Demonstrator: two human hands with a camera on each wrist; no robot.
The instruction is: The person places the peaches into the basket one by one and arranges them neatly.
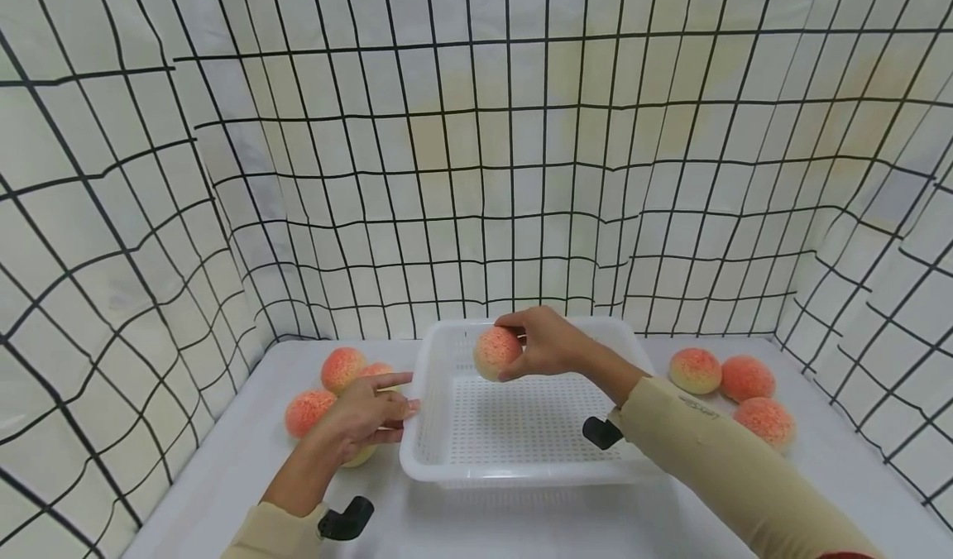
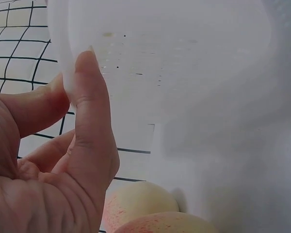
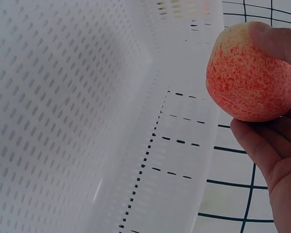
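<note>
A white basket [image 1: 521,475] sits on the white desk [image 1: 447,526]. The right hand [image 1: 547,344] has its grip around one pink and yellow peach [image 1: 495,355], up over the back part of the basket. The left hand [image 1: 365,410] has a narrow grip, pinching the basket's left edge. More peaches [image 1: 342,369] lie left of the basket, some partly hidden by that hand. Three other peaches [image 1: 748,379] sit right of the basket. A black net [image 1: 509,108] stands behind it.

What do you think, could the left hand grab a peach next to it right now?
Probably, once it lets go: the left hand pinches the white basket by its rim, but peaches lie close beside it with no barrier showing between.
</note>
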